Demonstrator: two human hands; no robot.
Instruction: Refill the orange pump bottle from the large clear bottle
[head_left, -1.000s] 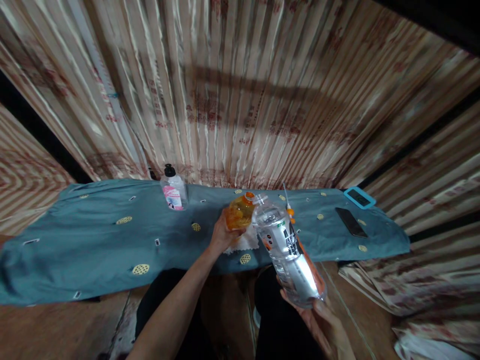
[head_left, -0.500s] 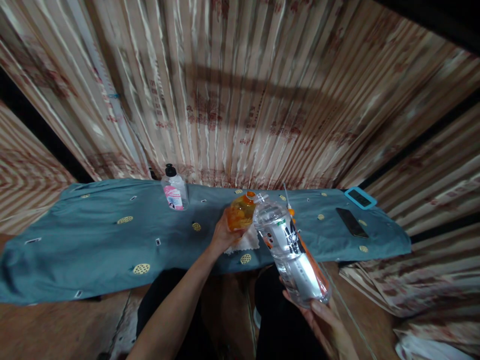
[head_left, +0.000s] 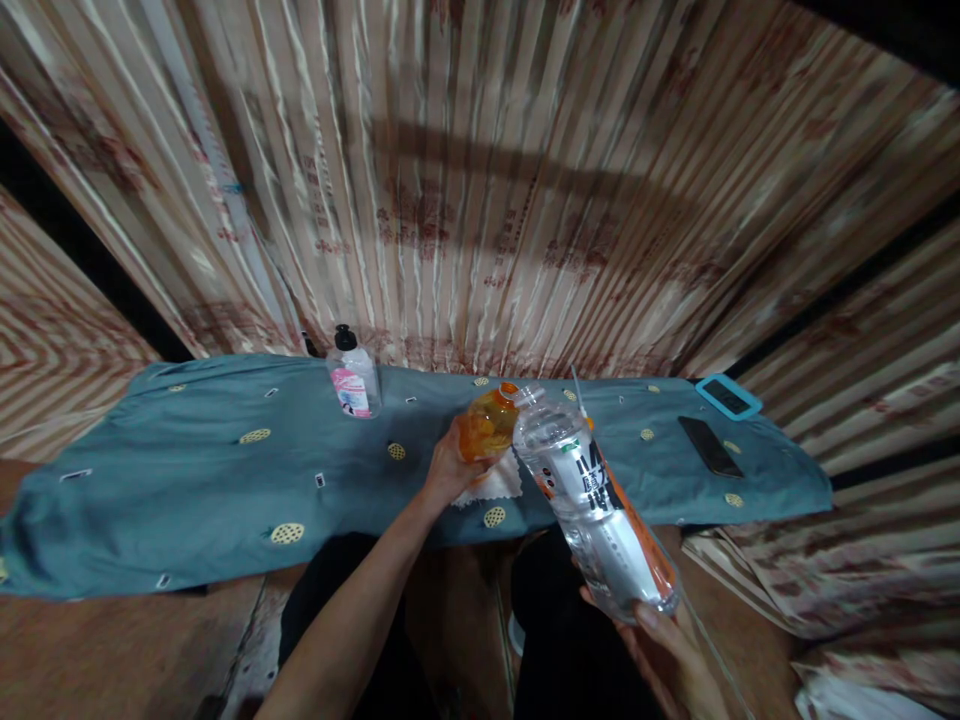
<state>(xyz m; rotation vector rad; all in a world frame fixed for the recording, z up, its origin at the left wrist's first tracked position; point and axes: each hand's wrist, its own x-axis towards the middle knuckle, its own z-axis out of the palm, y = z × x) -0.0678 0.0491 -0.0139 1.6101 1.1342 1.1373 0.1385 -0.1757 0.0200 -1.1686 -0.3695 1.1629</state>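
My left hand is wrapped round an orange see-through bottle, uncapped and tilted to the right. My right hand grips the base of a large clear plastic bottle with a silver and orange label. This bottle slants up to the left, and its open neck sits right at the orange bottle's mouth; whether they touch I cannot tell. A white cloth lies under the orange bottle. Behind the clear bottle a thin white tube with an orange part shows, mostly hidden.
A pump-style bottle with a black cap and pink label stands left on the teal cloth-covered table. To the right lie a dark phone and a blue-framed digital clock. A pleated curtain hangs behind.
The view has shifted slightly. The clear bottle's base and my right hand have moved a little right and down; both hands keep their hold, and the two bottle mouths stay together.
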